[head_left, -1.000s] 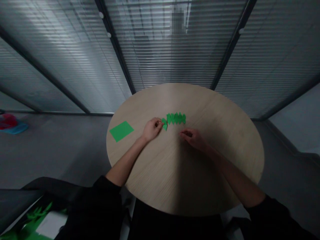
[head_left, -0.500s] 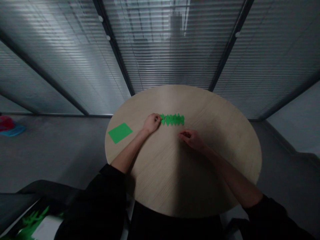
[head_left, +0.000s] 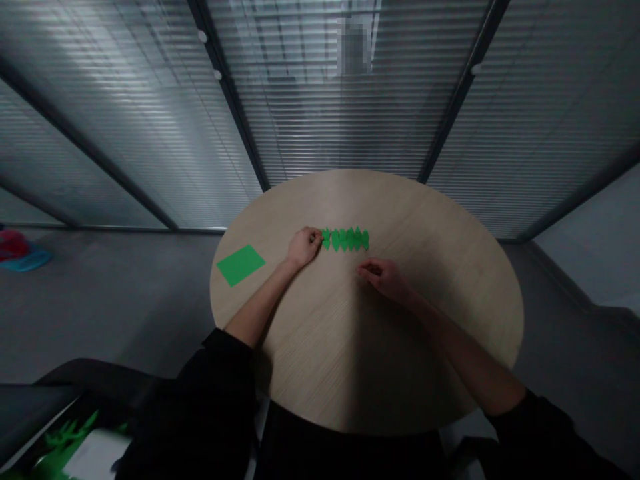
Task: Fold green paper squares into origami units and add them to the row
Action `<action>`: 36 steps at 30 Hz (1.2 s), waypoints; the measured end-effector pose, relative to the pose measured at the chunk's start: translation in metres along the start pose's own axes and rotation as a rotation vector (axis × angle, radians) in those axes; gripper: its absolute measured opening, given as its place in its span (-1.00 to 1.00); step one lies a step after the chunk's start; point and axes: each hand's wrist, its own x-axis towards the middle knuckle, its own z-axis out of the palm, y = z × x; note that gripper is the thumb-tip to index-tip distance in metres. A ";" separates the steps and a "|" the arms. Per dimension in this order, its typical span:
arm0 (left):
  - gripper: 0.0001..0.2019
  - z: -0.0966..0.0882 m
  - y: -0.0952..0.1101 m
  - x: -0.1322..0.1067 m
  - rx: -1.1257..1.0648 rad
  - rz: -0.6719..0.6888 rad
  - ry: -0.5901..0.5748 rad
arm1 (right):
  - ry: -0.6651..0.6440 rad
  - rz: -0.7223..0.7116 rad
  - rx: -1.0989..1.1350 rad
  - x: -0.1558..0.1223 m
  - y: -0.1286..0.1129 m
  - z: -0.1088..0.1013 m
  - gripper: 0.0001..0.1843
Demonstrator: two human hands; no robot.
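A short row of jagged, leaf-like green paper cutouts (head_left: 350, 239) lies flat on the round wooden table (head_left: 310, 360). A narrow gap sets the leftmost cutout (head_left: 327, 239) apart from the others. At that left end, my left hand (head_left: 304, 246) is closed in a pinch, its fingertips touching the leftmost cutout's edge. My right hand (head_left: 384, 277) rests below the row's right end, apart from the cutouts. Its thumb and fingers are drawn together, and whether anything small is between them is hidden.
A flat green paper sheet (head_left: 241, 265) lies on the table's left side, beside my left forearm. At lower left, a dark container holds green pieces (head_left: 70, 437) and a white object (head_left: 97, 455). Blinds (head_left: 350, 127) stand beyond the table. Red and blue items (head_left: 25, 260) sit far left.
Both hands stay almost in place. At my left fingertips, the leftmost cutout's edge looks slightly shifted; the rest of the row and the green sheet lie as before.
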 end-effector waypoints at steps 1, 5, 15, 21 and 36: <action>-0.84 -0.001 0.000 -0.001 -0.010 -0.011 0.003 | -0.001 0.000 0.002 0.000 0.000 0.000 -0.72; -0.78 -0.007 -0.003 -0.004 -0.045 -0.067 0.018 | 0.000 0.000 0.007 0.000 0.000 0.000 -0.71; -0.69 -0.028 0.012 -0.033 -0.039 -0.109 0.009 | 0.004 -0.011 -0.005 0.001 0.000 -0.001 -0.69; -0.58 -0.035 0.035 -0.062 -0.001 -0.019 -0.068 | 0.013 -0.030 -0.017 0.001 -0.002 -0.001 -0.71; -0.53 -0.013 0.060 -0.106 0.331 0.187 -0.349 | 0.043 -0.024 -0.017 0.000 -0.004 -0.002 -0.74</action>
